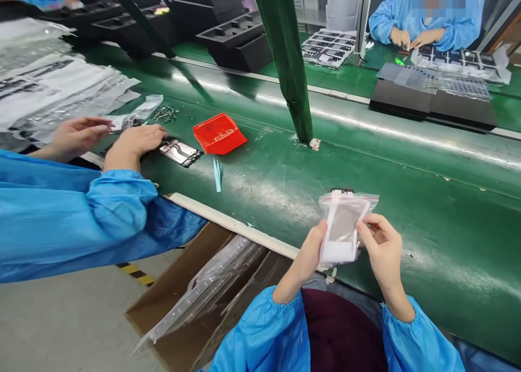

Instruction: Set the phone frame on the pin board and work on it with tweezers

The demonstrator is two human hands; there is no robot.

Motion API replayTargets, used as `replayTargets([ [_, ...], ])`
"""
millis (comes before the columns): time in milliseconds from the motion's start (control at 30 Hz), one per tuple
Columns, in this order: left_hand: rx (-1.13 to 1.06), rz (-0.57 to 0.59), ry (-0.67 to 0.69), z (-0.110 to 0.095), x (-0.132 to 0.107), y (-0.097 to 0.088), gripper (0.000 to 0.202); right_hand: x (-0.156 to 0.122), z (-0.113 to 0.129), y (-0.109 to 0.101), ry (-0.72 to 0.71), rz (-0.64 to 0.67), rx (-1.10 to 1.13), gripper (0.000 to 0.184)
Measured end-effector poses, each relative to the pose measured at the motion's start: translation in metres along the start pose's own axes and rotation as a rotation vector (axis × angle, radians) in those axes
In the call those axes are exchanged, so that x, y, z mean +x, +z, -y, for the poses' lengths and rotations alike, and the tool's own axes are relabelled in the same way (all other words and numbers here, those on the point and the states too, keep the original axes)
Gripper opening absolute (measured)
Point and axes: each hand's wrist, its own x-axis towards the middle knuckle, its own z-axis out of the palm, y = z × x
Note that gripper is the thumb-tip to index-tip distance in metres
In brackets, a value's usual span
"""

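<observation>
Between my two hands is a clear zip bag with a white, flat piece inside, held up over the near edge of the green bench. My left hand grips the bag's left side. On its right side, the thumb and fingers of my right hand pinch the plastic. Just past the bag's top edge shows the end of a dark phone part; the rest of it is hidden behind the bag, and I cannot tell whether it lies on the bench.
At left a co-worker's hands work at an opened phone, near a red bin and light-blue tweezers. A green-wrapped post rises from the bench. Below the edge stands a cardboard box with plastic trays. Another person sits across.
</observation>
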Motion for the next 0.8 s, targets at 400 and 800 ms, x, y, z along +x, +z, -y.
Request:
replayTargets([
  [400, 0.665, -0.116, 0.127, -0.032, -0.007, -0.003, 0.026, 0.017, 0.02, -0.041, -0.321, -0.003, -0.189, 0.02],
  [800, 0.75, -0.08, 0.169, -0.045, -0.013, -0.009, 0.026, 0.02, 0.031, -0.059, -0.218, 0.359, -0.299, 0.026],
])
